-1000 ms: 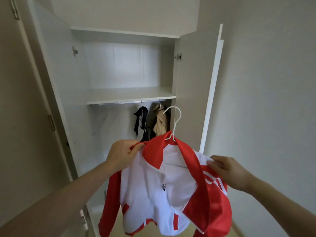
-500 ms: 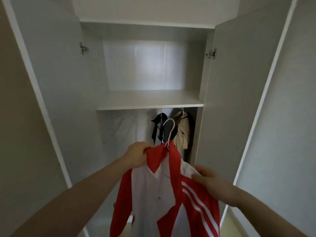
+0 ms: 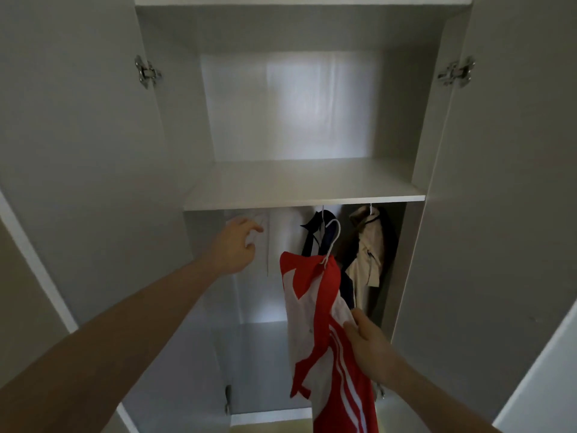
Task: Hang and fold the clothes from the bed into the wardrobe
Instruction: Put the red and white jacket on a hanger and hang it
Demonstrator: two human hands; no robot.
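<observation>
A red and white jacket hangs on a white hanger inside the open wardrobe. The hanger's hook stands just below the shelf; the rail is hidden behind the shelf edge. My right hand grips the jacket's right side by its striped sleeve. My left hand is off the jacket, stretched into the left of the hanging space under the shelf, fingers loosely curled and holding nothing.
A dark garment and a beige garment hang behind and to the right of the jacket. The left door and the right door stand open on either side. The wardrobe floor lies below.
I have come closer to the wardrobe. My left hand let go of the jacket's collar and reached up to the left. The jacket turned sideways and moved into the hanging space.
</observation>
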